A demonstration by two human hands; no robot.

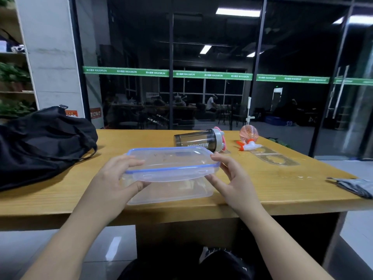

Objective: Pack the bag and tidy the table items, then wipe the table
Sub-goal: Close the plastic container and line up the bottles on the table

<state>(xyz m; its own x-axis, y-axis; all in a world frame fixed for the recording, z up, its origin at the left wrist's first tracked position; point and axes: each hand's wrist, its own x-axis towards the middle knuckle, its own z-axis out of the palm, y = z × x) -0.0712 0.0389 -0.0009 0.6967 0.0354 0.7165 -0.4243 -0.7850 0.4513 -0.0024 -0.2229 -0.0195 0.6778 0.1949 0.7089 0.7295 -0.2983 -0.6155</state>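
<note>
Nearest, at the bottom edge: dark clothing [218,265], mostly cut off, with bare forearms reaching up from both lower corners.

Above the table's [262,190] near edge: left hand [119,174] clamped on the left end of a clear lid with a blue rim [171,164], thumb under, fingers curled over the top. Right hand [230,174] pinching the right end likewise. Hands well apart, one at each end, lid held roughly level.

Directly below the lid, on the table near its front edge: a clear container base [169,190], outline faint against the wood, partly hidden by the lid and the left thumb. Contents, if any, not discernible.

Left edge: a black bag [44,142], slumped, cut off by the frame; opening not visible.

Right edge: a grey cloth [355,186], folded or crumpled, cut off at the frame's side.

Toward the far edge: a smoky shaker bottle [197,139] lying on its side, grey and pink cap to the right, lower part hidden behind the lid. Just right of it, a pink spray bottle [248,136] lying down, white and orange nozzle toward the viewer.

Beyond: dark glass wall [201,57] with a green strip, reflections murky.
</note>
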